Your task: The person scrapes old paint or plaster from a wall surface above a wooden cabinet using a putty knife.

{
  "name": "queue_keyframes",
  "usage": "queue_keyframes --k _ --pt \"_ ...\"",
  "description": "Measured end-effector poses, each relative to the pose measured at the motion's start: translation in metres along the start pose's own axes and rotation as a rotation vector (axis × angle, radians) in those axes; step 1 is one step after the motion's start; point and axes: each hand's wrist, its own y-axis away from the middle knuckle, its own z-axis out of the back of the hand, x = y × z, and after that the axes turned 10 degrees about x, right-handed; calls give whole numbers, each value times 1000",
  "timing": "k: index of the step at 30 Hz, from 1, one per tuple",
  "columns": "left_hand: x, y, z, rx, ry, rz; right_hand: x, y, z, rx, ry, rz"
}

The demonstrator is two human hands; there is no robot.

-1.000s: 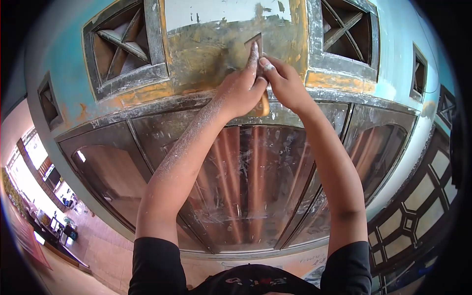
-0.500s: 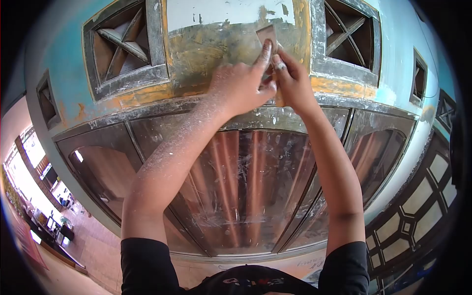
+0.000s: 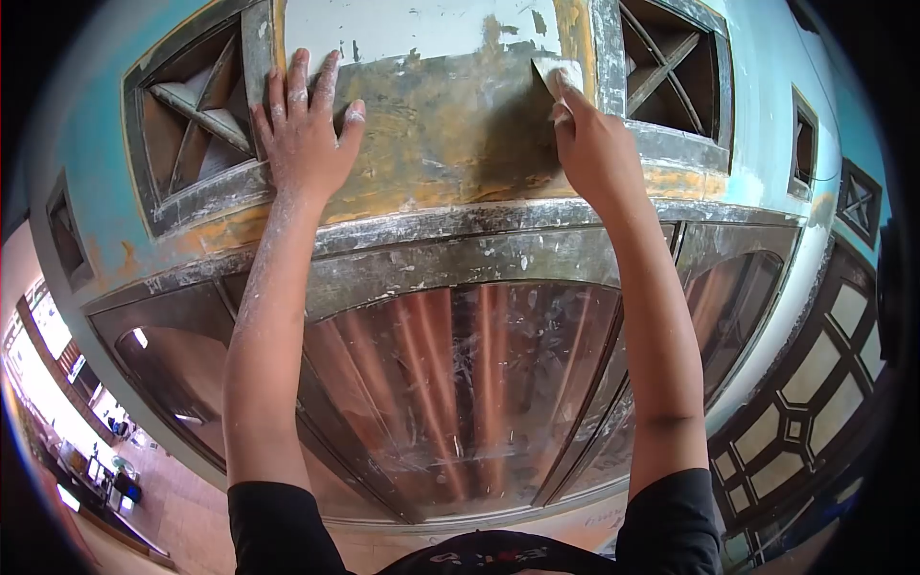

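Observation:
My right hand [image 3: 599, 149] is closed around a small flat scraper [image 3: 554, 69], its pale blade angled up near the right border of a scraped wall panel [image 3: 412, 144]. The blade appears to be against the panel's upper right part, but the exact contact is hard to see. With fingers spread, my left hand [image 3: 311, 153] rests against the panel's left border. White dust coats its fingers and the forearm. The panel is patchy grey and ochre, with white paint [image 3: 422, 24] along its upper part.
Wooden-framed vents with crossed slats flank the panel, a left vent [image 3: 196, 115] and a right vent [image 3: 671, 72]. Below runs a paint-spotted wooden beam [image 3: 450, 251] above a window with reddish curtains [image 3: 460, 383]. A dark lattice door [image 3: 805, 393] stands to the right.
My left hand has left the scraper and moved left onto the panel with fingers spread. My right hand has shifted slightly right and now holds the scraper alone.

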Motion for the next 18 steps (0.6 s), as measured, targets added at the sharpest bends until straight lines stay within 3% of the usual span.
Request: queue_keyframes --k 2,18 --pt "2 1 0 -28 27 -29 -3 -8 -5 -84 -35 64" --pt "3 4 1 -26 17 -48 14 -5 -1 -61 -12 -11"
